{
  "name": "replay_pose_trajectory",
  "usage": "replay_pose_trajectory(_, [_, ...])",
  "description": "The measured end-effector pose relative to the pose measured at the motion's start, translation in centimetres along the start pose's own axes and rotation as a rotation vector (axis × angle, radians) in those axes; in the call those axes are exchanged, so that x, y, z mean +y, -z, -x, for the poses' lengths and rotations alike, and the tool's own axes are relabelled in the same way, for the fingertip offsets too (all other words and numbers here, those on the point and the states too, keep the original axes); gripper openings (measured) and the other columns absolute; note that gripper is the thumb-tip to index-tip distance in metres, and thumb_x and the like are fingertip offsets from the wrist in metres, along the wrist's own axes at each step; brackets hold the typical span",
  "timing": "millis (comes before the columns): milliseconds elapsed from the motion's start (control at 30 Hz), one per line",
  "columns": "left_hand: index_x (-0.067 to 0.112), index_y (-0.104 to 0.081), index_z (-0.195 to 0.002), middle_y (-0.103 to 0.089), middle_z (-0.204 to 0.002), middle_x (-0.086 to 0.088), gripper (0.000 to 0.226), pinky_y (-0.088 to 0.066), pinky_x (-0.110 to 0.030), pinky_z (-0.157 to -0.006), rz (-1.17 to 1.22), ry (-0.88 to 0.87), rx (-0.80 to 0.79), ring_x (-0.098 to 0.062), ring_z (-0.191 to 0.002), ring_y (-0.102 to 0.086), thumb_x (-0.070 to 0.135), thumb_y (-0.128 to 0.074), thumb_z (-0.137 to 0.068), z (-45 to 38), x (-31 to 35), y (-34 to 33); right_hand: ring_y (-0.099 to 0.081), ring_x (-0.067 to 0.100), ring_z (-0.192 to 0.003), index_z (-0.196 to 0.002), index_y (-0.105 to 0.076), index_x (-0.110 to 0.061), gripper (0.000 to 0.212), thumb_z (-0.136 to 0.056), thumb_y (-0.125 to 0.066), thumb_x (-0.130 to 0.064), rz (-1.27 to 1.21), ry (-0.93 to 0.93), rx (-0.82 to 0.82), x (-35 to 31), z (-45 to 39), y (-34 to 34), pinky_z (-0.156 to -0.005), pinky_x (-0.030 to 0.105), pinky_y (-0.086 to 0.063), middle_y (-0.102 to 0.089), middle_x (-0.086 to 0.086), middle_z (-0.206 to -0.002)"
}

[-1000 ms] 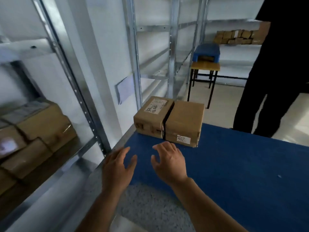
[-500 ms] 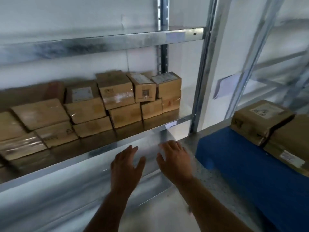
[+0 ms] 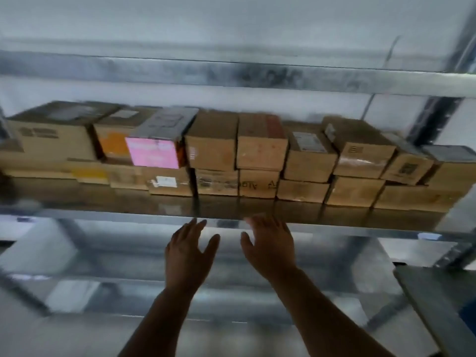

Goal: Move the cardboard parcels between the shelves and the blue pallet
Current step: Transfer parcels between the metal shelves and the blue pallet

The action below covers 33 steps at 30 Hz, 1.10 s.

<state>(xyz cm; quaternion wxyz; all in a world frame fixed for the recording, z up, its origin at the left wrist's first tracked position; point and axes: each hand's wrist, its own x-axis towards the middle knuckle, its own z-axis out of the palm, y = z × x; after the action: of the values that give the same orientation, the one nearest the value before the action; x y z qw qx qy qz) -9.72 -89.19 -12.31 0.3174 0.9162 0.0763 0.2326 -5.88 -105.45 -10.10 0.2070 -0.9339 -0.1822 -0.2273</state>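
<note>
Left hand [image 3: 189, 249] and right hand [image 3: 270, 247] hovered spread and empty at lower centre, short of the shelf [image 3: 334, 229] edge. Cardboard parcels [image 3: 260, 161] sat two-high across mid-frame; likely stiff, light, best gripped by opposite sides. Labels blurred; pallet barely visible at the lower right edge.

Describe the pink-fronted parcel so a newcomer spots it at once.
Find the metal shelf holding two tiers of cardboard parcels, above both open hands. On the upper tier, left of centre, sits the pink-fronted parcel. It alone shows a bright pink face; its neighbours are plain brown.
</note>
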Motion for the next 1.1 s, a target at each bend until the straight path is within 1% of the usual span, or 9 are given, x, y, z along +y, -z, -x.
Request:
replay_pose_trajectory(133, [0.009,-0.057,-0.126,-0.053,-0.134,-0.015,0.049,-0.038,-0.049,-0.101,-0.092,0.049,0.116,-0.032,-0.127,-0.047,0.032,-0.067,-0.084,-2.4,-7.3,6.1,-0.061,0.025,-0.106,-0.119,-0.063,-0.015,0.043,-0.083,-0.065,-0.039,0.006,0.121,-0.049,-8.9,-3.6,-4.9,-0.086,0.039,-0.049,-0.065,0.007,-0.115])
replay_pose_trajectory(267, [0.018,-0.045,-0.138,-0.038,-0.147,-0.007,0.061,-0.024,-0.048,-0.110,-0.163,0.127,0.136,-0.027,-0.139,-0.028,0.048,-0.056,-0.085,-3.8,-14.0,11.2,-0.049,0.029,-0.126,-0.131,-0.054,-0.021,0.058,-0.087,-0.047,-0.058,0.038,0.215,-0.081,-16.4,-6.4,-8.9,-0.100,0.045,-0.041,-0.051,0.009,-0.139])
replay_pose_trajectory(400, [0.027,-0.031,-0.144,-0.025,-0.153,-0.001,0.075,-0.015,-0.045,-0.115,-0.230,0.182,0.139,-0.020,-0.143,-0.017,0.065,-0.036,-0.080,-4.3,-19.1,15.3,-0.056,0.028,-0.118,-0.122,-0.061,-0.023,0.058,-0.080,-0.054,-0.063,0.061,0.279,-0.057,-22.2,-8.0,-11.6,-0.092,0.041,-0.046,-0.059,0.007,-0.130])
replay_pose_trajectory(500, [0.027,-0.029,-0.145,-0.026,-0.153,-0.001,0.076,-0.015,-0.045,-0.115,-0.247,0.220,0.164,-0.021,-0.143,-0.018,0.066,-0.037,-0.080,-4.7,-21.8,17.4,-0.057,0.026,-0.116,-0.121,-0.061,-0.025,0.060,-0.082,-0.043,-0.067,0.056,0.305,-0.080,-25.6,-8.9,-13.3,-0.090,0.041,-0.047,-0.060,0.004,-0.127])
replay_pose_trajectory(633, [0.026,-0.025,-0.146,-0.026,-0.153,-0.002,0.078,-0.012,-0.043,-0.114,-0.238,0.263,0.175,-0.021,-0.143,-0.016,0.066,-0.037,-0.080,-5.5,-24.8,18.7,-0.039,0.028,-0.134,-0.138,-0.044,-0.027,0.069,-0.087,-0.026,-0.070,-0.009,0.331,-0.202,-28.3,-10.6,-16.7,-0.104,0.046,-0.033,-0.044,0.006,-0.145])
replay_pose_trajectory(833, [0.027,-0.021,-0.147,-0.023,-0.154,0.000,0.082,-0.012,-0.044,-0.114,-0.255,0.325,0.142,-0.020,-0.144,-0.015,0.069,-0.035,-0.078,-9.3,-30.1,20.2,-0.031,0.024,-0.139,-0.146,-0.031,-0.023,0.069,-0.091,-0.028,-0.065,-0.088,0.329,-0.275,-31.5,-14.3,-21.7,-0.108,0.037,-0.024,-0.036,0.004,-0.151])
replay_pose_trajectory(933, [0.027,-0.021,-0.147,-0.026,-0.154,0.000,0.084,-0.017,-0.044,-0.113,-0.297,0.307,0.152,-0.020,-0.143,-0.019,0.073,-0.032,-0.078,-13.3,-33.1,21.7,-0.037,0.023,-0.134,-0.146,-0.030,-0.021,0.067,-0.092,-0.032,-0.062,-0.133,0.278,-0.285,-33.3,-18.3,-23.8,-0.106,0.038,-0.030,-0.040,0.006,-0.148])
replay_pose_trajectory(1033, [0.026,-0.020,-0.147,-0.028,-0.153,-0.002,0.083,-0.023,-0.045,-0.111,-0.337,0.258,0.158,-0.023,-0.141,-0.023,0.073,-0.032,-0.080,-18.2,-35.4,23.6,-0.050,0.022,-0.122,-0.141,-0.038,-0.019,0.063,-0.092,-0.035,-0.060,-0.126,0.209,-0.177,-34.9,-23.0,-25.2,-0.095,0.038,-0.042,-0.053,0.007,-0.135])
replay_pose_trajectory(1100, [0.027,-0.021,-0.146,-0.032,-0.151,-0.004,0.082,-0.031,-0.049,-0.108,-0.319,0.241,0.180,-0.025,-0.139,-0.029,0.074,-0.033,-0.080,-21.4,-36.2,25.0,-0.054,0.022,-0.115,-0.139,-0.039,-0.019,0.060,-0.093,-0.036,-0.058,-0.112,0.142,-0.113,-35.6,-26.0,-25.7,-0.087,0.035,-0.046,-0.056,0.007,-0.129])
